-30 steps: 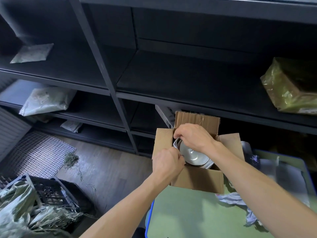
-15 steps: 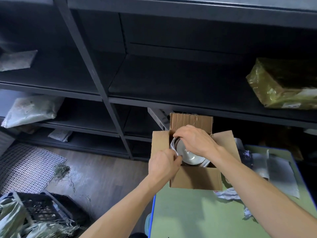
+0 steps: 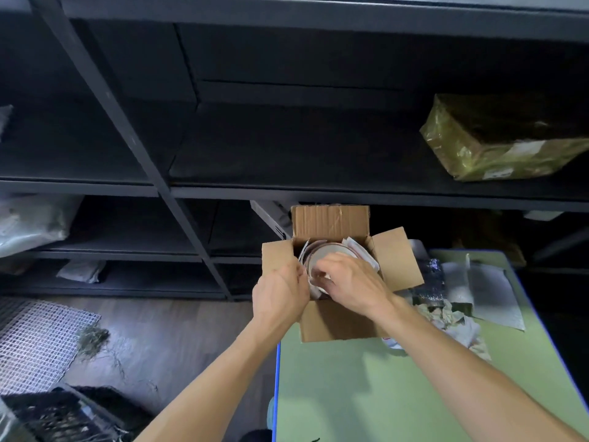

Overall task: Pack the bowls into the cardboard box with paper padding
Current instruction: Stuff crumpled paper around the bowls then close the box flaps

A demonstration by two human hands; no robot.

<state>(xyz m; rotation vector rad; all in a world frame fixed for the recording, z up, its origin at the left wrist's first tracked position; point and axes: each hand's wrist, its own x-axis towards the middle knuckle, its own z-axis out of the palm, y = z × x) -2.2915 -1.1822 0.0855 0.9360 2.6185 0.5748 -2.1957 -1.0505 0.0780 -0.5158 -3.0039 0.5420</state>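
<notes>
Both hands reach into the box: left hand pinches paper by its left wall; right hand curls over the bowl, its grip I cannot tell. Padding step, I judge; next, tuck paper down gently

There is a single view, from a wide-angle camera worn on the person's head. It faces forward and down, close above the cardboard box, which sits by the left edge of the green table. Dark shelving fills the far side, and the floor shows at the left.
</notes>
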